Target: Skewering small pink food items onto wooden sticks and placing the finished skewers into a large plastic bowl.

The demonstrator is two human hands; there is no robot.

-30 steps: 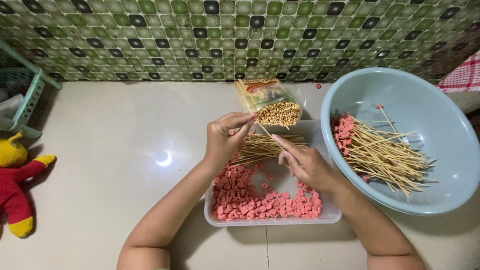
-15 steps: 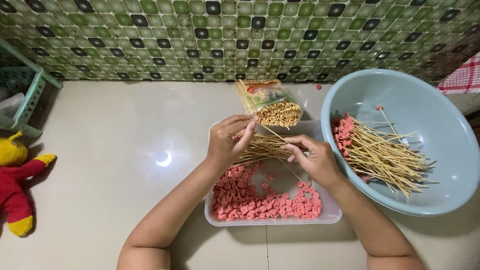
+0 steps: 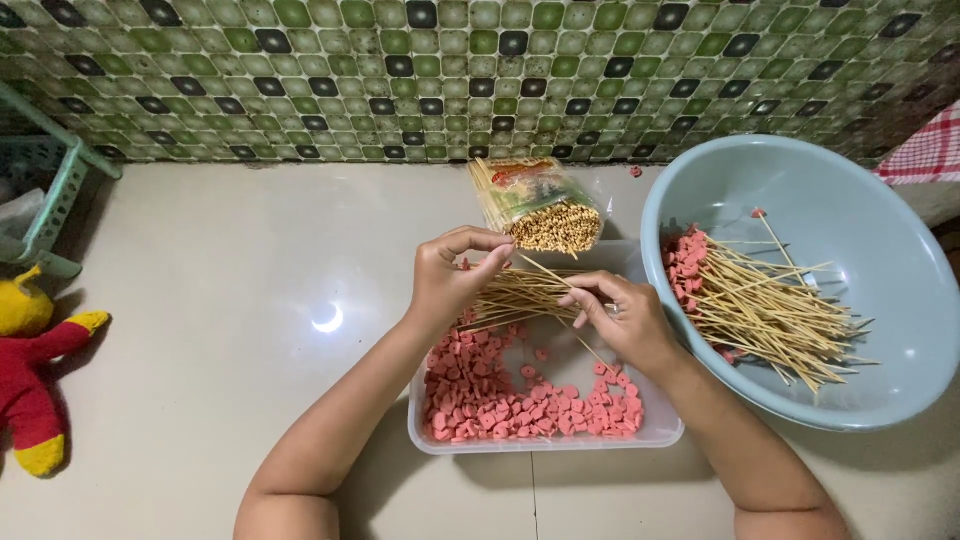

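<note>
A clear plastic tub (image 3: 660, 432) on the floor holds many pink sausage slices (image 3: 520, 400) and a loose bundle of bamboo skewers (image 3: 525, 295). My left hand (image 3: 452, 275) pinches a small pink piece at its fingertips above the tub. My right hand (image 3: 622, 318) grips a single thin skewer (image 3: 545, 272) whose tip points toward the left hand's fingers. To the right stands a pale blue bowl (image 3: 880, 260) with a pile of skewers threaded with pink slices (image 3: 760, 300).
An opened packet of bamboo skewers (image 3: 535, 205) lies behind the tub by the green mosaic wall. A red and yellow plush toy (image 3: 35, 375) lies far left, below a green plastic rack (image 3: 55, 200). A red checked cloth (image 3: 925, 150) shows at the right edge.
My right hand has moved left and up, bringing the skewer tip close to my left hand's fingertips. The left hand has stayed almost in place.
</note>
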